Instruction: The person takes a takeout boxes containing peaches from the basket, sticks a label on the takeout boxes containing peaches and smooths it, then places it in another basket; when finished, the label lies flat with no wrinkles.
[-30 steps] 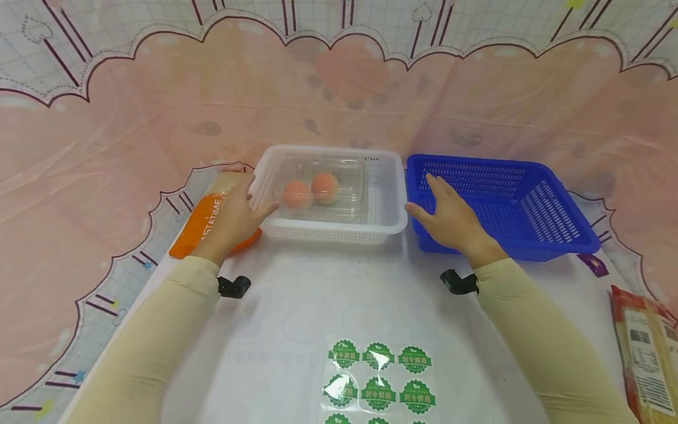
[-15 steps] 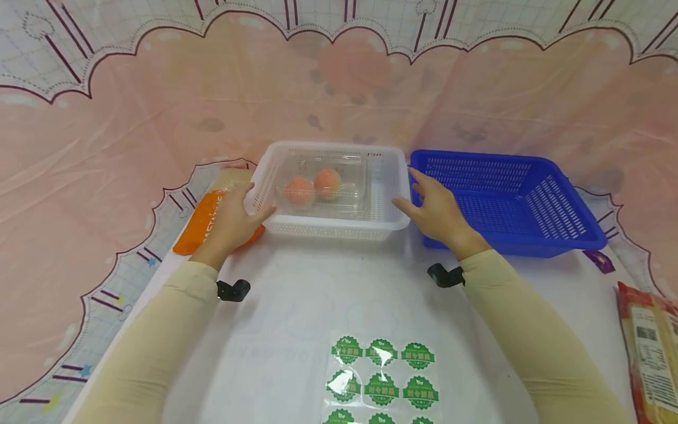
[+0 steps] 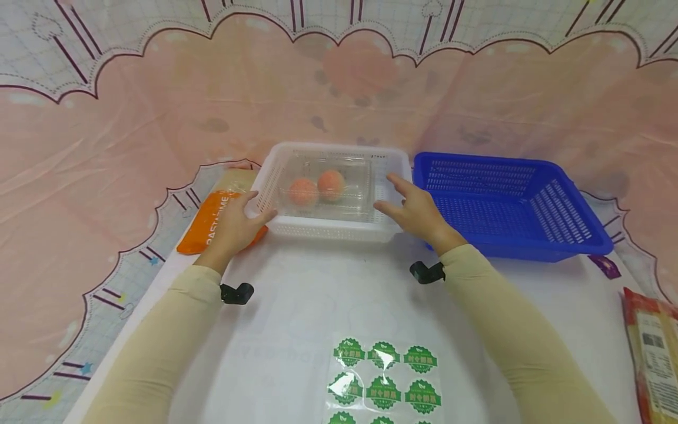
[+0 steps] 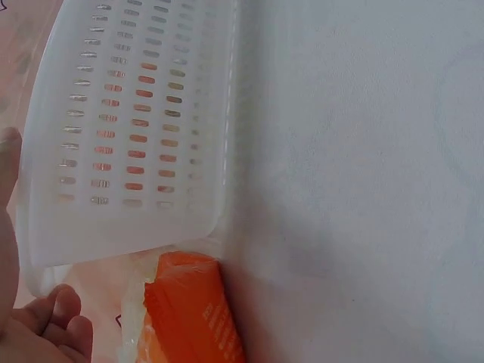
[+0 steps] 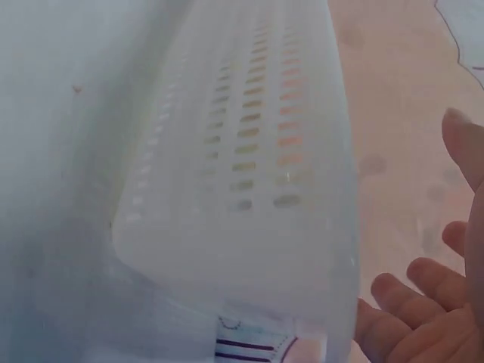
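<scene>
A white plastic basket (image 3: 339, 229) stands on the table and bears a clear plastic clamshell box (image 3: 357, 203) with two round, pinkish-orange fruits (image 3: 303, 192) showing through it. At the basket's left end is my left hand (image 3: 235, 227), thumb by the front corner and fingers outside the end wall; in the left wrist view its fingers (image 4: 69, 318) bend loosely beside the rim. My right hand (image 3: 421, 215) reaches over the basket's right end, thumb and fingers spread apart near the box, holding nothing. Whether the left fingers touch the rim is hard to tell.
To the right stands a blue plastic basket (image 3: 508, 250). An orange packet (image 3: 203, 227) lies beside my left hand. Nearest me is a sheet of green round stickers (image 3: 384, 390). A red and yellow packet (image 3: 654, 353) lies at the right edge, with a small purple wrapper (image 3: 605, 266) behind it.
My right hand has moved left, from over the blue basket to above the right end of the white basket. The left hand has stayed at the white basket's left end.
</scene>
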Available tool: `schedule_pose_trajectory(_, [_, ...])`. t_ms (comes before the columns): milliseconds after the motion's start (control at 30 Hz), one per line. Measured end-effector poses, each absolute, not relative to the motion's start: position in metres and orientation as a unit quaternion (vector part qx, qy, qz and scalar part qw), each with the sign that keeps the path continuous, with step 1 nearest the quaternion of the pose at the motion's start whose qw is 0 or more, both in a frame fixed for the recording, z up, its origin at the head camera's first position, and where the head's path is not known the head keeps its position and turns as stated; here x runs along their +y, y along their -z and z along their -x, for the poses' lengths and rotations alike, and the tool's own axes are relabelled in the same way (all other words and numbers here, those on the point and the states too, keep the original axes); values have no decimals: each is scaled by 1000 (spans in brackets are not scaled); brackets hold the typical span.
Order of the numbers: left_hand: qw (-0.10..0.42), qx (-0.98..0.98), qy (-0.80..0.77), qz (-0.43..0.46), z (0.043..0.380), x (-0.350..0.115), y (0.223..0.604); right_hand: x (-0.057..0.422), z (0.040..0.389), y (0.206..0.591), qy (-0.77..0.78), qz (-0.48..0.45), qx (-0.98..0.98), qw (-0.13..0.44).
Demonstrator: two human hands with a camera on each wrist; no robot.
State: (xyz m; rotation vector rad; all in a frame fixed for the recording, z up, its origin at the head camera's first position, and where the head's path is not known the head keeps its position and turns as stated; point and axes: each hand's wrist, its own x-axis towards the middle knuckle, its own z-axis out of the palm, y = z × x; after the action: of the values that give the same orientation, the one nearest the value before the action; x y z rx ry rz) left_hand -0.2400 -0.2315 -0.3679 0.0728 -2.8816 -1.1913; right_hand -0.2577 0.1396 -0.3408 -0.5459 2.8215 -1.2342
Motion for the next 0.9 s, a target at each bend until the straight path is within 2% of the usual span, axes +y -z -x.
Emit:
schedule_pose_trajectory(200, [5,-915,401,-39,240,-229,372,126,263,347,407,173,896,34])
schedule_pose_trajectory(500, [-32,-897,436,-71,241,-228,378,113,272,347,398,154,903,56])
schedule_pose_trajectory(900, [-19,-872,484,-68,242,-229,387,108,284,347,403,129,902,88])
